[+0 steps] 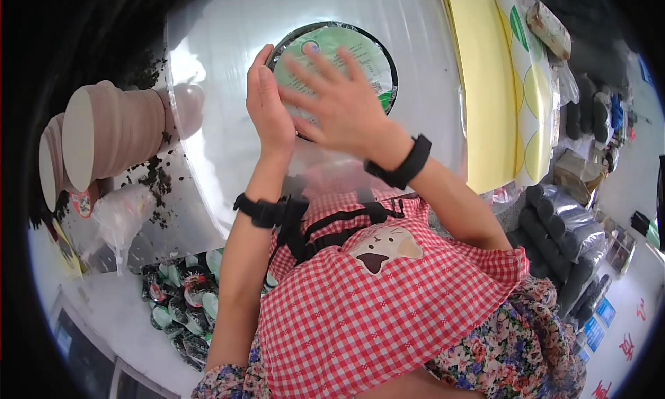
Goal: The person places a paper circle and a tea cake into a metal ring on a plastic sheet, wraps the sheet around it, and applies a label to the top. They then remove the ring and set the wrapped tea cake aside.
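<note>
A round black package [385, 82] with a green-and-white printed label lies on the shiny pale tabletop [223, 51] before me. My left hand [269, 105] is cupped along its left edge, fingers pointing away from me and the thumb close to the rim. Whether it grips the edge, I cannot tell. Over the label, my right hand [337, 105] is spread flat, palm down and blurred. It covers part of the lower label; whether the palm presses on it is unclear. Black straps circle both wrists.
Stacks of pale round discs [117, 134] lie on their sides at the left, near dark crumbs [158, 183] and a clear plastic bag [122, 212]. Yellow sheets [483, 87] and round-label sheets [537, 92] edge the right. Wrapped black packages [187, 305] are piled lower left; dark bagged stacks [563, 227] stand right.
</note>
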Motion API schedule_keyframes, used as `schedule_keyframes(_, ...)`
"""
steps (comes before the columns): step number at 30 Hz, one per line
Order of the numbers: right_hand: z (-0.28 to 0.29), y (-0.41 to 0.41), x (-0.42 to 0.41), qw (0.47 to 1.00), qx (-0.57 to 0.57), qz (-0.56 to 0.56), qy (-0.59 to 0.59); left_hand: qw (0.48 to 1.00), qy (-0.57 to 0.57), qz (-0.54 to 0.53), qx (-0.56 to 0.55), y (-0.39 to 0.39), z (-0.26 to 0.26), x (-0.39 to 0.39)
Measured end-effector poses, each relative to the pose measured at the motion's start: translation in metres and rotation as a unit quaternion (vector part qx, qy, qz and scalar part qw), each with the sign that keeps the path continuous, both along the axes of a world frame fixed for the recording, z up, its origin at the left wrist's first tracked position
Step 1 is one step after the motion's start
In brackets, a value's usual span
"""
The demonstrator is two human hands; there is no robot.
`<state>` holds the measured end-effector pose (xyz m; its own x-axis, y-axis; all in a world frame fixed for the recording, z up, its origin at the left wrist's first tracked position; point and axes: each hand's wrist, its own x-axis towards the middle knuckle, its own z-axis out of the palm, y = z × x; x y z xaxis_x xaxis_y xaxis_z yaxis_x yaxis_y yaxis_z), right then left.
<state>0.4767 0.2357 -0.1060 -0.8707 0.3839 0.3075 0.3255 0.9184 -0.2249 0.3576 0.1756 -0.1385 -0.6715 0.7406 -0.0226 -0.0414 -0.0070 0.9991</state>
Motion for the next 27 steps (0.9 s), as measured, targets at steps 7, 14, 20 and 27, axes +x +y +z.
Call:
schedule_keyframes(7, 0.013, 0.069, 0.051, 0.964, -0.167, -0.206, -0.007, 0.748, 0.625, -0.197, -0.102, 0.008, 0.038, 0.029)
schedule_keyframes(14, 0.044, 0.040, 0.051, 0.990, 0.007, -0.106, -0.095, 0.733, 0.627, -0.221, -0.145, 0.007, 0.020, 0.037)
schedule_keyframes(20, 0.031, 0.064, 0.189, 0.947, -0.121, -0.298, -0.013, 0.764, 0.400, -0.505, 0.025, 0.036, 0.121, 0.060)
schedule_keyframes(27, -0.016, 0.058, 0.171, 0.855, -0.317, -0.407, 0.056, 0.665, 0.620, -0.393, -0.142, -0.019, 0.041, -0.055)
